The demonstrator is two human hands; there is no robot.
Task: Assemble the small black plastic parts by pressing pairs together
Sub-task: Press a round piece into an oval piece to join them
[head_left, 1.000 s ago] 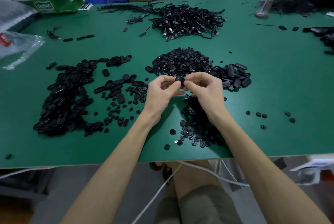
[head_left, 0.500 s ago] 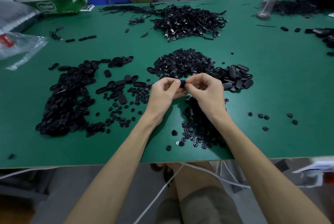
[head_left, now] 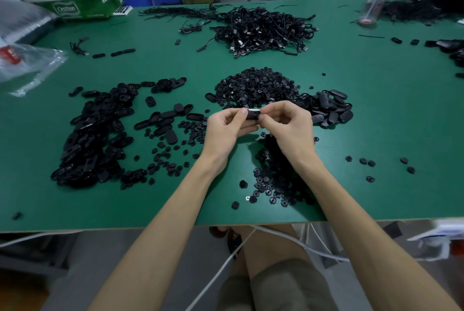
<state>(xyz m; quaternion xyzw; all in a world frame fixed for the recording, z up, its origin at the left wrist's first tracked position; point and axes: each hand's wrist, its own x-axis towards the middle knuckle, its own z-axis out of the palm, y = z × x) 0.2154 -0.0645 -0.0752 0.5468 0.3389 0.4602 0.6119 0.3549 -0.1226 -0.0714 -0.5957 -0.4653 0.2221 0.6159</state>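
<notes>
Part in hand: one small black plastic part [head_left: 252,114], held up off the green table [head_left: 376,115] between both hands, just in front of the heap of round pieces [head_left: 256,87].
Left hand [head_left: 226,130]: I read it as pinching the part's left end between thumb and forefinger, with the other fingers curled underneath.
Right hand [head_left: 286,125]: pinching the right end, fingers bent over the top.
Seating: I cannot tell whether the pair is fully closed, because the fingertips cover the joint.
Stock nearby: oval shells [head_left: 331,110] just beside the right hand, a larger oval pile [head_left: 98,135] well to the left, and loose discs [head_left: 278,180] under the right wrist.
Handling, my estimate: very light, stiff moulded plastic with a smooth skin. It will probably slip or flick out of a pinch if squeezed off-centre, and it looks unlikely to break.
Where I would hold: by the two ends or the rim, with the pads square on the outer faces. I would press straight along the joint line, not at an angle.
</notes>
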